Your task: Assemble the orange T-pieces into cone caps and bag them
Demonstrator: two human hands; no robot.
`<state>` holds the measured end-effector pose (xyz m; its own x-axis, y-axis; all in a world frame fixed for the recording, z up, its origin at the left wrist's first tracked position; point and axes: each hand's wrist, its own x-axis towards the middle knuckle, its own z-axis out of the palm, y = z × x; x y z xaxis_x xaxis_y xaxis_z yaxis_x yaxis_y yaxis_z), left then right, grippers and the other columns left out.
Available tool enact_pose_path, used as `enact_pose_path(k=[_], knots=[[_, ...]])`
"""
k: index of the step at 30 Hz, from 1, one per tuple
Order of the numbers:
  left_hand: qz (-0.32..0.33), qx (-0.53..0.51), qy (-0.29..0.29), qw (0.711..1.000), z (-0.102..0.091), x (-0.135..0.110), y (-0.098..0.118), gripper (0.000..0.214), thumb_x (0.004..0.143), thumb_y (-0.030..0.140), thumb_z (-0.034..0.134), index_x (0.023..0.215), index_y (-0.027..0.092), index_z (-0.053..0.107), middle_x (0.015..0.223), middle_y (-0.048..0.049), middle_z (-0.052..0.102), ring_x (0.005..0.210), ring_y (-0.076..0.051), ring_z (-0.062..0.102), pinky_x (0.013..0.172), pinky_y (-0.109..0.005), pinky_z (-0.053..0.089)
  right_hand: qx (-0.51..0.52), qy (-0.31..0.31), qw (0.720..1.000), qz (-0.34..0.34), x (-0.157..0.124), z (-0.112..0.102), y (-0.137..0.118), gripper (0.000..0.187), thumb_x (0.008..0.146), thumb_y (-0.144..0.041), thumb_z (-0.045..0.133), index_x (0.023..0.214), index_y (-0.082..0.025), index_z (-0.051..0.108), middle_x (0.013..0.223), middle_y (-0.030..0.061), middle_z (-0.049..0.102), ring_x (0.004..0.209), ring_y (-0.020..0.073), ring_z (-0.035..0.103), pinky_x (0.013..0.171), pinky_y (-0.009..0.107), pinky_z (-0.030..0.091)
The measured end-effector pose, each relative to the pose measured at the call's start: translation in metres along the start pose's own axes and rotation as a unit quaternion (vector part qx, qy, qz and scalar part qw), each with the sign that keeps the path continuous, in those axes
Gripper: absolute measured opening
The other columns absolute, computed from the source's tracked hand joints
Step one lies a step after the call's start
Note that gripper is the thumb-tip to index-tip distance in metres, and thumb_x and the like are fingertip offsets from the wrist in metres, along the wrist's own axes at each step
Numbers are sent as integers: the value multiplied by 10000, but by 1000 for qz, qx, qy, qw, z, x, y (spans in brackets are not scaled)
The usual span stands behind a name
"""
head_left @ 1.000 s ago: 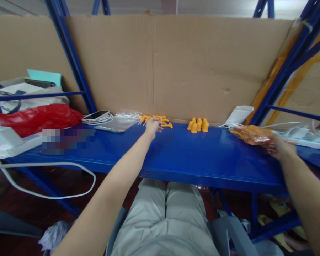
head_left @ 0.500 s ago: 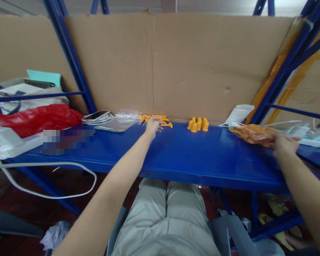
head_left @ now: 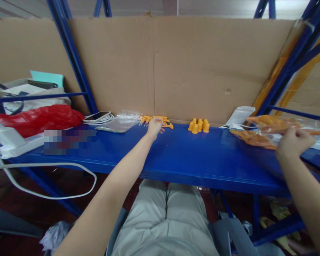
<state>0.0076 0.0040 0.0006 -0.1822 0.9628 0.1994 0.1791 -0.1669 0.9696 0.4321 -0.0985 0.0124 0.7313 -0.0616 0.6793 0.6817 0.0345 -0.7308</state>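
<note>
My left hand (head_left: 155,128) rests at the back of the blue table, fingers curled among several small orange plastic pieces (head_left: 160,117) with hook-like ends; what lies inside the fingers is hidden. On the right, my right hand (head_left: 294,142) grips a clear plastic bag (head_left: 274,123) holding orange parts, its upper side lifted. Part of the orange contents (head_left: 253,138) lies low on the table under it. Between the hands stands a cluster of orange bell-shaped plastic caps (head_left: 199,126), apart from both.
Left of the pieces lie a clear plastic bag (head_left: 120,122) and a phone (head_left: 97,116) on a coiled white cable. A red plastic bag (head_left: 42,119) is farther left. Cardboard (head_left: 189,67) closes off the back of the blue table (head_left: 192,160); blue posts (head_left: 78,67) flank it.
My right hand has raised part of the plastic bag and moved slightly right, spreading the bag open wider. My left hand has stayed at the orange pieces.
</note>
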Motion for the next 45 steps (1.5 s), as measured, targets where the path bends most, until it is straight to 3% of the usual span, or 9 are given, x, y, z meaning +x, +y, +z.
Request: enact_pose_path(k=[4, 11, 17, 21, 25, 31, 36, 40, 45], knots=[[122, 118, 21, 985, 1, 1, -8, 258, 807, 12, 505, 990, 184, 561, 833, -26, 709, 680, -142, 665, 680, -270, 546, 85, -10, 996, -12, -12, -7, -41, 523, 720, 118, 510, 402, -210, 255, 429, -72, 251, 456, 79, 272, 532, 305, 223], [305, 183, 73, 932, 4, 0, -11, 271, 798, 19, 519, 997, 193, 581, 1094, -91, 662, 1082, -216, 637, 1010, -382, 477, 239, -167, 957, -2, -63, 18, -125, 457, 779, 44, 526, 422, -186, 357, 428, -80, 295, 464, 62, 286, 509, 252, 221], [312, 214, 104, 920, -1, 0, -6, 224, 821, 45, 497, 951, 180, 619, 1071, -92, 676, 1095, -227, 623, 1012, -396, 469, 300, -409, 858, 84, -130, 53, -168, 360, 764, -34, 514, 454, -183, 406, 440, -69, 372, 438, 61, 301, 473, 210, 247], [285, 288, -3, 914, 3, -2, -10, 226, 820, 46, 496, 887, 163, 677, 1011, -84, 724, 1026, -220, 657, 974, -370, 494, 278, -530, 798, 68, -171, 60, -165, 362, 769, -88, 532, 446, -188, 404, 437, -61, 366, 444, 65, 294, 483, 216, 242], [272, 372, -113, 880, 9, -2, -14, 287, 869, 79, 457, 911, 134, 735, 1045, -102, 745, 1040, -222, 669, 995, -352, 494, 278, -568, 773, 56, -188, 64, -146, 378, 810, -253, 580, 486, -200, 394, 471, -56, 354, 472, 78, 284, 509, 231, 274], [286, 393, -176, 856, 9, -4, -13, 326, 927, 187, 466, 1072, 142, 754, 1134, -100, 745, 1104, -227, 671, 1021, -343, 492, 226, -619, 752, 8, -184, 71, -123, 410, 818, -406, 605, 518, -207, 408, 514, -34, 394, 514, 98, 332, 550, 266, 305], [297, 398, -228, 837, 7, -6, -14, 283, 909, 220, 525, 1067, 180, 757, 1168, -67, 746, 1142, -212, 660, 1038, -319, 481, 143, -682, 707, -124, -189, 72, -118, 444, 841, -485, 578, 527, -206, 435, 529, -23, 426, 547, 119, 398, 562, 273, 331], [280, 424, -231, 830, 5, -3, -16, 267, 903, 264, 554, 1084, 208, 741, 1191, -46, 742, 1181, -202, 642, 1048, -313, 473, 71, -655, 707, -258, -189, 71, -118, 347, 883, -371, 554, 587, -196, 504, 685, 55, 605, 679, 176, 552, 684, 310, 442], [242, 434, -197, 845, 4, -4, -15, 256, 879, 270, 572, 1061, 219, 744, 1169, -54, 747, 1156, -222, 657, 1025, -334, 492, 65, -598, 737, -308, -182, 63, -123, 188, 887, -352, 578, 875, -167, 610, 1010, 150, 677, 959, 263, 632, 896, 406, 483]])
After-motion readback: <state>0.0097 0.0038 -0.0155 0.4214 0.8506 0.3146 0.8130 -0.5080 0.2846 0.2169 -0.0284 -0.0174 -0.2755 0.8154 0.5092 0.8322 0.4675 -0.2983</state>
